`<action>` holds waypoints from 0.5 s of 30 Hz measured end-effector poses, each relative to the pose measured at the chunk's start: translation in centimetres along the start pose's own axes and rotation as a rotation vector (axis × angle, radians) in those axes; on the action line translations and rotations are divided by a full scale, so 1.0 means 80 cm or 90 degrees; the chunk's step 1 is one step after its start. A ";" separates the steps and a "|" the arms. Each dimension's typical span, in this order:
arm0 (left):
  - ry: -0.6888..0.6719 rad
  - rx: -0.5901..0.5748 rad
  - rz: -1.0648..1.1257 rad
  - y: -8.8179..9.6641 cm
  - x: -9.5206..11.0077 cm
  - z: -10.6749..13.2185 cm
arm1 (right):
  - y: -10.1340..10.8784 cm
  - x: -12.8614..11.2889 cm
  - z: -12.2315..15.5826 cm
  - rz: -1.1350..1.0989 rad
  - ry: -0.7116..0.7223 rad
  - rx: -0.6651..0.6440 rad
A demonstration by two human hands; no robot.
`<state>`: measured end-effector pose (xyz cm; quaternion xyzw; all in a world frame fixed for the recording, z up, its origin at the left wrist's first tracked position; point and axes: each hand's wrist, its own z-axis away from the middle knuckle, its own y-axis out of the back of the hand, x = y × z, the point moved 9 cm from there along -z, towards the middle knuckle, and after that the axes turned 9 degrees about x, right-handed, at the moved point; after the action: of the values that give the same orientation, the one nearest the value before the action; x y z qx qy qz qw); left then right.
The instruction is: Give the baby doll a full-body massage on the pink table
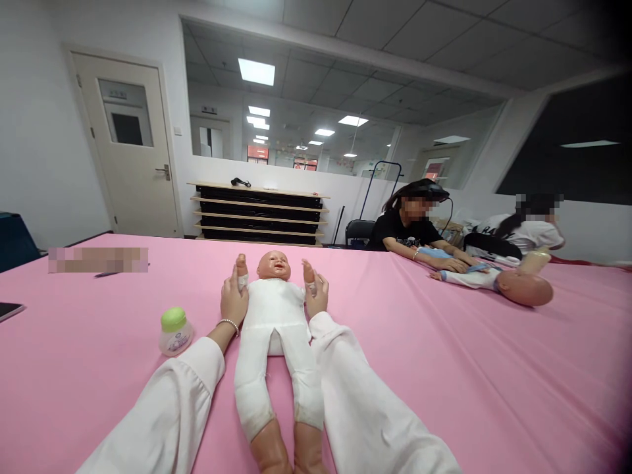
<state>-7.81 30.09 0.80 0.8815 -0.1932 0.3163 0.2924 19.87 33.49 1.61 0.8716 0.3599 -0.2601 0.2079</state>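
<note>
doll [274, 309] supine on pink table [444, 368], long axis straight away from the person, head far, feet near.
left hand [234, 299] and right hand [316, 294] flank its chest, each closed round one raised doll arm; equally near.

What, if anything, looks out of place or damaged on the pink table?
Nothing serious. The doll lies straight on its back, its arms held up by the left hand and right hand. The bottle stands upright, nothing spilled. Only the doll's white leg cloth looks grubby near the ankles.
</note>
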 end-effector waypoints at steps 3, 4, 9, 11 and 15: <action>-0.147 -0.044 -0.052 -0.014 0.022 0.006 | -0.023 -0.026 0.015 0.080 0.148 -0.103; -0.183 -0.056 -0.070 -0.018 0.027 0.009 | -0.029 -0.034 0.021 0.101 0.201 -0.128; -0.272 -0.082 -0.142 -0.027 0.036 0.014 | -0.033 -0.045 0.025 0.164 0.278 -0.158; -0.280 -0.090 -0.153 -0.029 0.036 0.015 | -0.035 -0.044 0.025 0.179 0.280 -0.175; -0.231 -0.085 -0.112 -0.027 0.031 0.013 | -0.037 -0.031 0.024 0.152 0.225 -0.167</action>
<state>-4.44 30.71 0.95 0.9163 -0.1852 0.1120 0.3368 15.59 33.10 1.12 0.9055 0.3155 -0.0282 0.2825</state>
